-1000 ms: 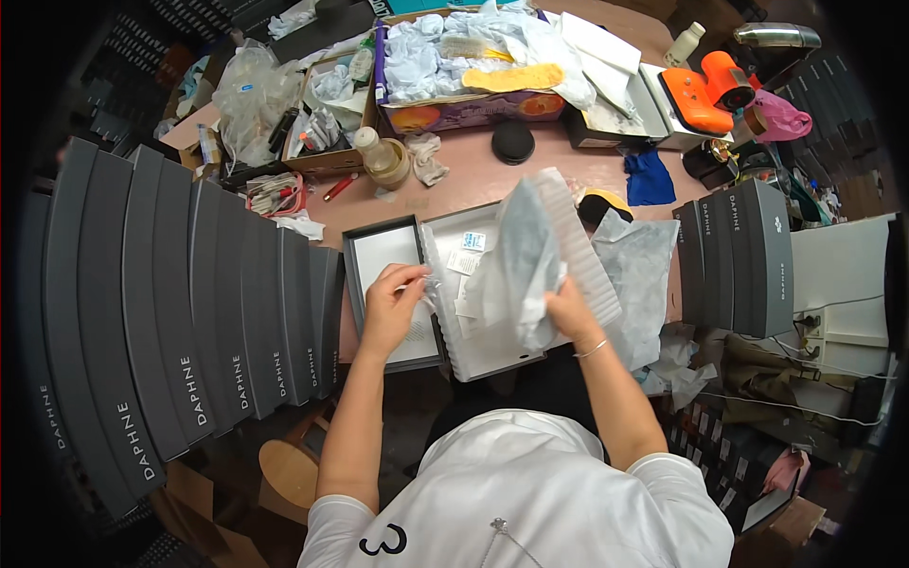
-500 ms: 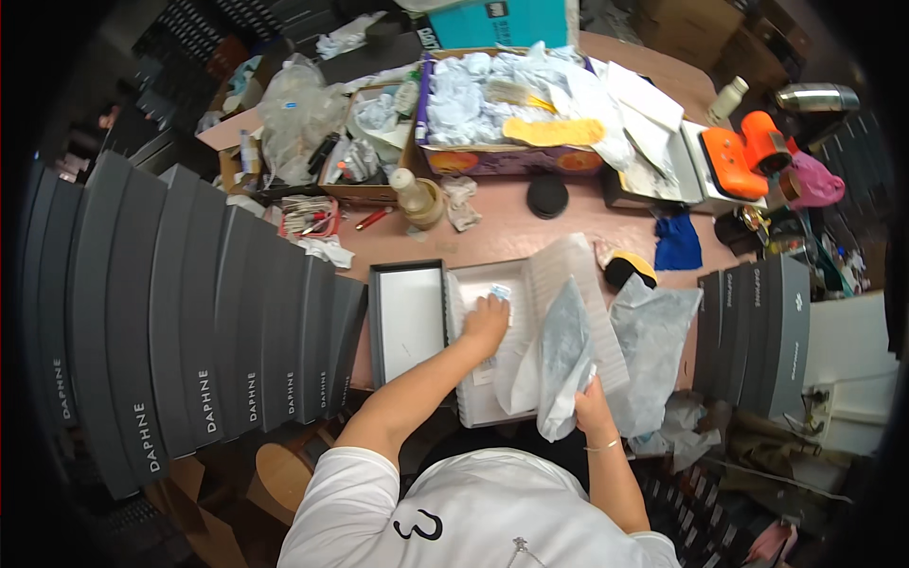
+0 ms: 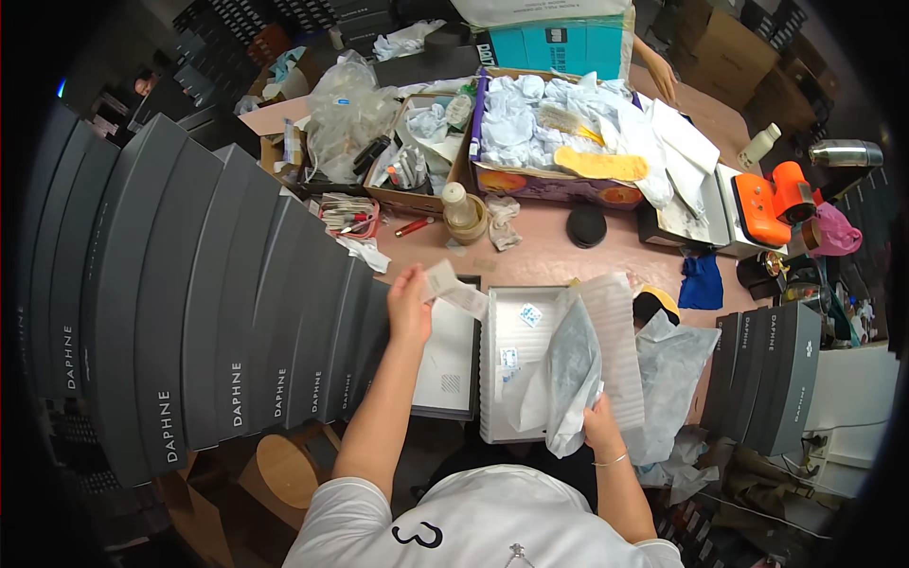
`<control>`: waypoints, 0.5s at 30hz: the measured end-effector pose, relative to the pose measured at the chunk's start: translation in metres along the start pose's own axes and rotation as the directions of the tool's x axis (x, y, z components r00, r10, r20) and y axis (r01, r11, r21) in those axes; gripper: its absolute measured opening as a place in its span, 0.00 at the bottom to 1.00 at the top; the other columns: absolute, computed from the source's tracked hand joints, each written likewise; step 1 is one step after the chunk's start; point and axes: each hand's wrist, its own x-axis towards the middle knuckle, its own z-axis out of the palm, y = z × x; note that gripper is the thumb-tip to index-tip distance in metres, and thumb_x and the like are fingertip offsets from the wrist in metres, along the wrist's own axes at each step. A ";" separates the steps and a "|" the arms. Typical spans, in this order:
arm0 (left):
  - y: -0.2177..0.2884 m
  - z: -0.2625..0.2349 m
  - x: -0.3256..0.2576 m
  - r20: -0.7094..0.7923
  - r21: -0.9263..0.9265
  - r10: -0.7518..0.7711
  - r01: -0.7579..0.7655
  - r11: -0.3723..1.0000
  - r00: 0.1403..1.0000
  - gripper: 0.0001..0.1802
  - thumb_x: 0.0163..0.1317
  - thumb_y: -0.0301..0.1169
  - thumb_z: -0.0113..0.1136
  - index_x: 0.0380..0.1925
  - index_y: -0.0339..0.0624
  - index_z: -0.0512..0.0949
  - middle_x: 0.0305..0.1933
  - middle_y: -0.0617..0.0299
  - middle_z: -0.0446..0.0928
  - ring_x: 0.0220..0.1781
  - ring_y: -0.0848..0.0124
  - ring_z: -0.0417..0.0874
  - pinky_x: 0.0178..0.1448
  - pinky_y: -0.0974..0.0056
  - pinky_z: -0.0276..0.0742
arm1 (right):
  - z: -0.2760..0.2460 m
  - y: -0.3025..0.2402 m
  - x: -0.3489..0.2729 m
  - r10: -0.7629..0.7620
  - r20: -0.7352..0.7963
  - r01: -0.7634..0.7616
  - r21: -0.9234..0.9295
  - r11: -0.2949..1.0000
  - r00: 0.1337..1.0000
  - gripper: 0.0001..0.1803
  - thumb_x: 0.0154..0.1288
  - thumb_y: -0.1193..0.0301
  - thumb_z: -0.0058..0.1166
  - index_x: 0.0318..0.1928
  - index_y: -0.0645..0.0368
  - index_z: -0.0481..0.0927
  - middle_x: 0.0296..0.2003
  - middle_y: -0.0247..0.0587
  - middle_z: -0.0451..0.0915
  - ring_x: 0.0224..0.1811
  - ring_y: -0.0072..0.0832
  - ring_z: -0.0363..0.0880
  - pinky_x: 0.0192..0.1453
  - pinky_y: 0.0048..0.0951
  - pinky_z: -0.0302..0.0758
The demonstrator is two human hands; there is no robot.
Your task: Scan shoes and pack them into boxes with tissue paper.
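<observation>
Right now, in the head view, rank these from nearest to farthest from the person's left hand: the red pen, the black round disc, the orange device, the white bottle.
Measured from the left hand:
1. Red pen, just beyond it on the pink table.
2. Black round disc, farther right, before the cardboard box.
3. Orange device and white bottle, far right; too close to call.

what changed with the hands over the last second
The left hand left the open white box, where it was reaching half a second ago, and rose toward the far side holding a small paper slip. The right hand kept its grip on the grey dust bag. The boxes stayed put.
</observation>
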 end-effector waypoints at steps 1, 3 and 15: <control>0.016 0.001 0.015 -0.074 -0.129 -0.017 0.007 0.992 0.997 0.09 0.67 0.29 0.55 0.45 0.41 0.73 0.45 0.61 0.77 0.46 0.69 0.79 0.52 0.63 0.74 | 0.003 0.000 0.001 0.006 0.016 -0.006 -0.026 1.000 1.000 0.23 0.52 0.74 0.55 0.51 0.67 0.73 0.44 0.34 0.79 0.44 0.22 0.77 0.50 0.26 0.74; 0.028 -0.016 0.065 -0.192 -0.192 0.122 -0.159 0.968 0.974 0.11 0.68 0.31 0.54 0.47 0.40 0.73 0.47 0.60 0.76 0.54 0.67 0.76 0.56 0.60 0.72 | 0.010 0.002 0.006 0.016 0.027 -0.015 -0.017 1.000 1.000 0.23 0.53 0.75 0.54 0.51 0.68 0.74 0.45 0.35 0.80 0.46 0.22 0.77 0.52 0.27 0.74; -0.033 -0.041 -0.094 0.186 0.523 0.063 -0.153 0.838 0.980 0.12 0.69 0.33 0.53 0.32 0.34 0.75 0.30 0.62 0.76 0.34 0.76 0.76 0.40 0.71 0.72 | 0.009 -0.004 0.009 -0.099 0.009 0.099 -0.156 0.983 0.995 0.24 0.54 0.69 0.62 0.50 0.67 0.74 0.42 0.36 0.80 0.44 0.23 0.76 0.51 0.27 0.73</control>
